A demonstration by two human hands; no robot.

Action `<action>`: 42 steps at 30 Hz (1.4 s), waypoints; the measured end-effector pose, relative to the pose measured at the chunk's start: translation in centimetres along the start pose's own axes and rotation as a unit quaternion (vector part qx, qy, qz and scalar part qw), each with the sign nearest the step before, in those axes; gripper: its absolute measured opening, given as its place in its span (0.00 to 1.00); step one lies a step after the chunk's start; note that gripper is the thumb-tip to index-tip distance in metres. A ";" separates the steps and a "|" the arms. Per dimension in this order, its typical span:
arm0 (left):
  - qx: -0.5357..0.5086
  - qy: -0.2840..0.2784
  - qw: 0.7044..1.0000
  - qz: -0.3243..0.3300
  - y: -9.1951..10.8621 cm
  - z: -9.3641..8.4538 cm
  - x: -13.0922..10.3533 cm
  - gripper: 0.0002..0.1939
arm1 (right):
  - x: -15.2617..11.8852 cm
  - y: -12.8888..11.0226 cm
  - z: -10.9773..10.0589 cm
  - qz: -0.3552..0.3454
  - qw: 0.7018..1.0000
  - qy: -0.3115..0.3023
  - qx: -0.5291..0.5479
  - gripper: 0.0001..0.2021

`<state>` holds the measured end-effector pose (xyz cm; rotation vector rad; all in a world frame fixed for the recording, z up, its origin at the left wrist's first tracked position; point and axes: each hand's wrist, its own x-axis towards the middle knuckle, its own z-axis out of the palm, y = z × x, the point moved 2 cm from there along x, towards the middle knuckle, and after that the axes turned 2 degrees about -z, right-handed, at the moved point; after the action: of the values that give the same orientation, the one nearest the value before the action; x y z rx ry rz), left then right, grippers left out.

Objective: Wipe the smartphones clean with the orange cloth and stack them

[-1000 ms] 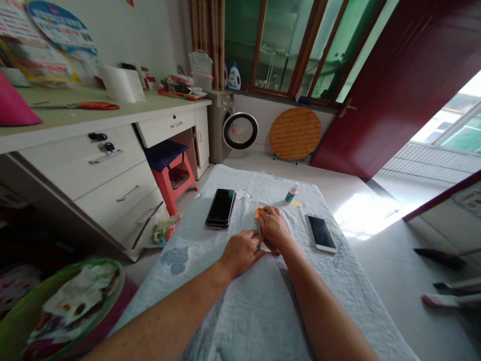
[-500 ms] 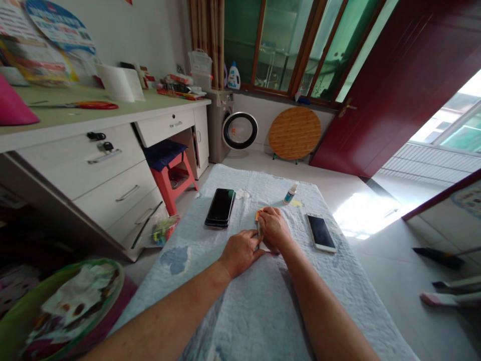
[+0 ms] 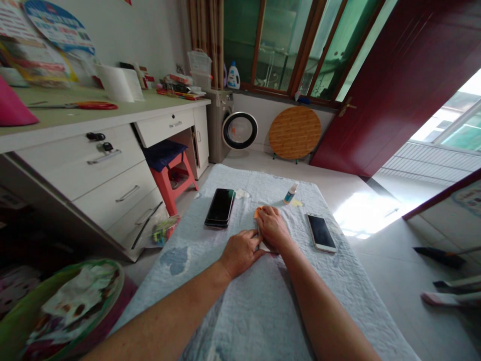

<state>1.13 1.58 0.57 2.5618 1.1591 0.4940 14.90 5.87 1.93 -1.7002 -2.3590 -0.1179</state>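
My right hand [image 3: 273, 228] is closed over an orange cloth [image 3: 257, 212], pressing it on a flat, pale, phone-like object [image 3: 265, 246]. Gripping that object's left and near edges is my left hand [image 3: 240, 253]; both hands hide most of it. To their left lies a black phone [image 3: 221, 204], apparently stacked on another. A white-framed phone [image 3: 321, 232] with a dark screen rests on the right. Beyond my right hand stands a small spray bottle [image 3: 290, 193] with a blue label.
A light blue quilted cloth [image 3: 248, 311] covers the table. Left are a bin [image 3: 120, 286] holding used tissues, a red stool [image 3: 175, 175] and a white desk [image 3: 108, 175]. A washing machine [image 3: 218, 128] with its door ajar and a round wooden tabletop [image 3: 295, 133] stand behind.
My right hand has shifted slightly up and left with the orange cloth over the phone-like object. My left hand stays in place.
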 end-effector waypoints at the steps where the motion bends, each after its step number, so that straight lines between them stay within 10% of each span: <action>1: 0.001 -0.001 1.000 -0.001 0.0 0.0 0.0 0.20 | 0.1 0.0 0.1 0.008 1.000 0.001 0.003 0.15; 24: 0.020 -0.009 1.000 0.009 0.3 -0.2 0.0 0.18 | -0.8 2.5 0.3 0.089 0.995 -0.012 -0.031 0.14; 42: -0.002 -0.004 1.000 0.012 0.3 -0.4 0.1 0.18 | 0.1 0.6 -0.2 -0.007 0.999 -0.022 0.022 0.13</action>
<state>1.25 1.46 1.04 2.5756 1.1239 0.4913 15.45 6.16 2.11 -1.6823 -2.3877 -0.0318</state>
